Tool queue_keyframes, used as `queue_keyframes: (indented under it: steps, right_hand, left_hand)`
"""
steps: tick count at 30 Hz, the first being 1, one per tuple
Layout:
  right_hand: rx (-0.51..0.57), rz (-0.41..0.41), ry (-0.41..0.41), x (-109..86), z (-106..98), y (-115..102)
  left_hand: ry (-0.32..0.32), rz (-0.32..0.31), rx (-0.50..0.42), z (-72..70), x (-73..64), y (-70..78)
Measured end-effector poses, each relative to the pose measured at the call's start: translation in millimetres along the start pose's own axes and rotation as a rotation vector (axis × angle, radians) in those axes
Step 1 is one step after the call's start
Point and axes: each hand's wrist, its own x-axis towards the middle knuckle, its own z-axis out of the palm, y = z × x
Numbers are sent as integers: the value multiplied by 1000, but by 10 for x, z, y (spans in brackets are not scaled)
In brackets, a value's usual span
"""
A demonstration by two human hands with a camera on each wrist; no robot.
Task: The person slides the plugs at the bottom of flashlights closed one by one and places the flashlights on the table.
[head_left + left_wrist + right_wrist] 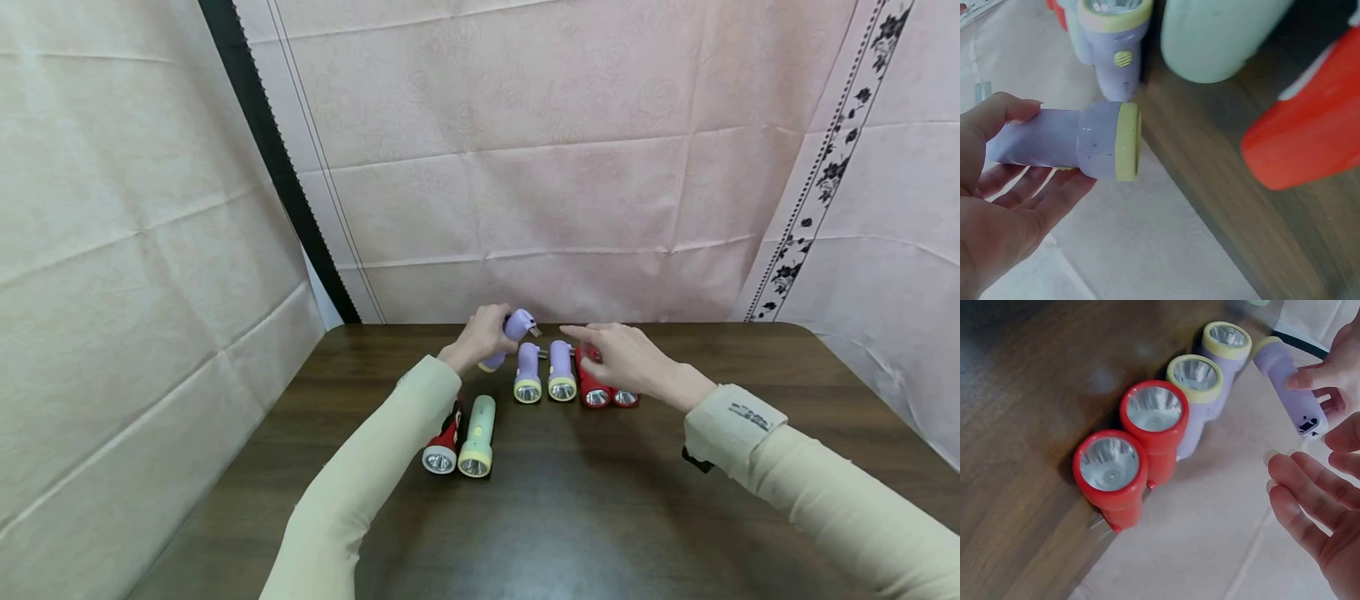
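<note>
My left hand (482,335) holds a purple flashlight (1054,137) with a yellow rim, thumb on one side and fingers on the other. Its tail, with metal prongs, points right in the head view. My right hand (626,360) hovers over the right end of a row of flashlights, fingers loosely bent and holding nothing. That row has a purple flashlight (527,372), a second purple flashlight (561,367), a red flashlight (1154,419) and another red flashlight (1111,472). In the head view my right hand partly hides the red pair.
Nearer on the brown table (600,517) lie a pale green flashlight (478,433) and a red flashlight (444,442) with a white rim, partly behind my left sleeve. A pale cloth (562,208) hangs beyond the table's far edge, and another cloth (135,250) on the left.
</note>
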Motion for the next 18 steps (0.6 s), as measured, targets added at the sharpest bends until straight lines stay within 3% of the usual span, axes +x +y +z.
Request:
queue_keyframes:
  steps: [9, 18]
  right_hand:
    - [-27, -10, -32, 6, 89, -42]
    - [-63, -25, -23, 24, 129, -57]
  left_hand:
    - [14, 115, 5, 82, -46, -26]
    - [13, 183, -26, 91, -108, 94]
